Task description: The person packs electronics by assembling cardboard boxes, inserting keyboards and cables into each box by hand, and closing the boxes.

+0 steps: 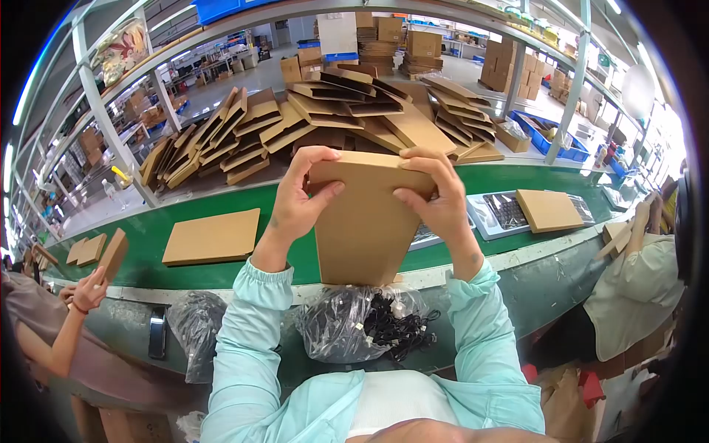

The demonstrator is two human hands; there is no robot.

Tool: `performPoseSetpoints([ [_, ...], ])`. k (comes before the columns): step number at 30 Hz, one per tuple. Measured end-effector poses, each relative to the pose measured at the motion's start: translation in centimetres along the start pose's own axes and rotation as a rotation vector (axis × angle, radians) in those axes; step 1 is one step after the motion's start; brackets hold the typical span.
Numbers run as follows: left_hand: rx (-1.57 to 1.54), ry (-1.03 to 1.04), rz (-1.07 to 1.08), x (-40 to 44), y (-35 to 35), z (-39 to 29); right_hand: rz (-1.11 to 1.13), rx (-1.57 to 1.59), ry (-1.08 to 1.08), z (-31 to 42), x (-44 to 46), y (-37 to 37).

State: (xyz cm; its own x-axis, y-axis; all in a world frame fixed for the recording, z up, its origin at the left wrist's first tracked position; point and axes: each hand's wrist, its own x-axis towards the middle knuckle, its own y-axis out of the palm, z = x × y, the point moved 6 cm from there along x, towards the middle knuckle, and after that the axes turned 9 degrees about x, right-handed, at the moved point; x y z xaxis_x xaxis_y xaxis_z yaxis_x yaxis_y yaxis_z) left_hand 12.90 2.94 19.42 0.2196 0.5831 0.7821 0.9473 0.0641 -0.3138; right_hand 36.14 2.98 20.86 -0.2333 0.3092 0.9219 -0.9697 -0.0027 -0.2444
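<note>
Both my hands hold a flat brown cardboard box (365,229) upright by its top corners, its lower edge near the bench's front edge. My left hand (299,196) grips the upper left corner, thumb on the near face and fingers over the top. On the upper right corner, my right hand (439,196) is closed the same way. Just below the box lies a clear plastic bag (336,325) with black cables (399,325) spilling from it. Behind my right hand, a keyboard (502,210) in clear wrap lies on the green belt (284,199), partly under another cardboard box (548,210).
A large heap of cardboard boxes (325,111) fills the shelf beyond the belt. One flat box (210,236) lies on the belt to the left. Co-workers sit on both sides; the left person's hand (88,288) holds a box. A blue crate (550,136) stands back right.
</note>
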Motion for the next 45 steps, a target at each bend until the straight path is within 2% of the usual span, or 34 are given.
performPoseSetpoints([
  [1,-0.077,-0.051,-0.031,0.0,0.0,-0.3,-0.012,0.026,0.067,-0.4,-0.6,0.1],
  [3,-0.233,-0.156,-0.097,-0.2,0.1,-1.1,-0.101,0.301,0.206,-0.8,-1.2,0.1],
  [5,-0.216,-0.175,-0.15,-0.2,-1.1,-0.7,-0.26,0.8,0.354,-1.5,-2.0,0.5],
  [7,-0.192,-0.136,-0.285,0.1,-2.8,-0.8,-0.127,0.632,0.458,-3.5,-3.5,-0.3],
  [9,-0.397,-0.077,-0.399,0.5,-5.2,-0.5,-0.008,0.587,0.53,-4.7,-4.9,-0.3],
  [10,-0.404,-0.086,-0.394,0.4,-5.7,-0.8,0.039,0.601,0.598,-5.2,-5.5,-0.1],
  [14,-0.33,-0.085,-0.393,0.0,-6.6,-1.6,0.078,0.538,0.566,-4.2,-5.9,0.7],
  [17,-0.258,-0.045,-0.435,-0.5,-6.2,-1.3,0.153,0.623,0.638,-4.3,-6.0,2.0],
  [20,-0.32,-0.017,-0.564,-1.2,-7.3,-1.0,0.223,0.171,0.521,-4.3,-5.9,0.8],
  [23,-0.408,-0.041,-0.731,-2.6,-11.0,1.7,-0.008,-0.04,0.534,-5.6,-7.1,-2.4],
  [24,-0.435,-0.05,-0.782,-3.2,-12.2,2.8,-0.074,-0.009,0.682,-6.8,-8.3,-3.2],
  [25,-0.472,-0.088,-0.819,-3.5,-12.5,2.6,-0.193,0.214,0.767,-8.4,-9.2,-3.2],
  [27,-0.56,-0.095,-0.806,-4.1,-13.2,3.5,-0.21,0.596,0.95,-8.6,-10.7,-2.8],
  [30,-0.597,-0.103,-0.795,-4.8,-13.4,4.9,0.075,0.764,0.749,-7.9,-10.9,-0.6],
  [33,-0.7,-0.146,-0.843,-5.7,-14.3,6.6,0.132,0.456,0.828,-8.4,-10.8,-0.2],
  [34,-0.422,-0.247,-0.837,-6.5,-15.7,7.8,-0.06,0.461,0.77,-8.6,-10.4,-0.2],
  [36,0.134,-0.432,-0.792,-7.2,-17.5,8.9,-0.191,0.213,0.557,-7.0,-8.3,0.2],
  [37,0.465,-0.35,-0.938,-7.7,-18.1,7.1,-0.253,0.089,0.447,-6.2,-7.4,0.1],
  [38,0.8,-0.253,-1.065,-8.3,-18.1,4.8,-0.235,-0.22,0.336,-6.7,-7.7,0.4],
  [39,1.138,-0.144,-1.175,-8.0,-16.9,1.6,-0.19,-0.242,0.229,-5.9,-7.0,1.3],
  [40,0.99,-0.035,-1.19,-7.4,-15.8,0.0,-0.142,-0.261,0.126,-4.7,-6.0,2.7],
  [41,1.061,0.057,-1.116,-6.7,-14.3,-1.5,-0.093,-0.278,0.023,-3.6,-5.6,4.1],
  [43,1.198,0.245,-0.964,-6.0,-11.2,-3.9,0.04,-0.398,-0.024,-3.9,-6.0,6.9],
  [45,1.16,0.153,-0.404,-4.5,-6.7,-2.6,0.191,-0.408,-0.112,-3.7,-6.0,9.6],
])
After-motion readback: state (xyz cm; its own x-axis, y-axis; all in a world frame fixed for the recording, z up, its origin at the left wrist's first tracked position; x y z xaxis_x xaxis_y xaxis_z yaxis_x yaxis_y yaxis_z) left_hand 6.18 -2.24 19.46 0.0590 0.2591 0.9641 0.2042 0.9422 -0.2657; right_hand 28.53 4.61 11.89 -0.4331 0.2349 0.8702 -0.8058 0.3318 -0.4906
